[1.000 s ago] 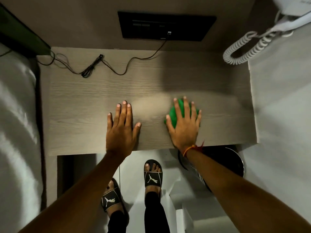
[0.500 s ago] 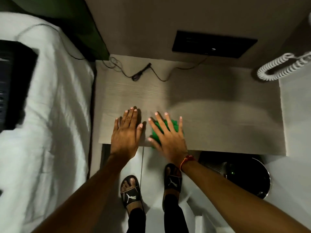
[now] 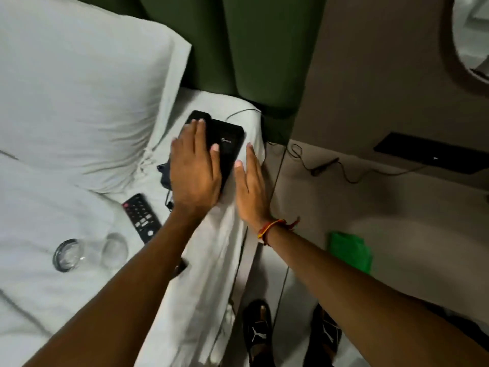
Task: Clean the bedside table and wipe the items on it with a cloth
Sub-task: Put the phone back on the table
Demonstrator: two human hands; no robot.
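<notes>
A black desk telephone (image 3: 230, 140) lies on the white bed sheet by the bed's right edge. My left hand (image 3: 194, 170) rests flat on top of it with the fingers spread over the handset. My right hand (image 3: 251, 186) is open just to the phone's right, fingers straight along its side; I cannot tell whether it touches the phone. The green cloth (image 3: 349, 251) lies by itself near the front edge of the wooden bedside table (image 3: 397, 197), apart from both hands.
On the bed lie a black remote (image 3: 141, 217), two clear glasses (image 3: 68, 255) (image 3: 115, 250) and a white pillow (image 3: 79, 102). A thin black cable (image 3: 322, 166) runs across the table's back to a black wall panel (image 3: 428, 152). A green headboard (image 3: 251, 49) stands behind.
My right hand let go of the green cloth, which stays on the table. Both hands and my view swung left from the tabletop to the bed, and my left hand now lies on the telephone.
</notes>
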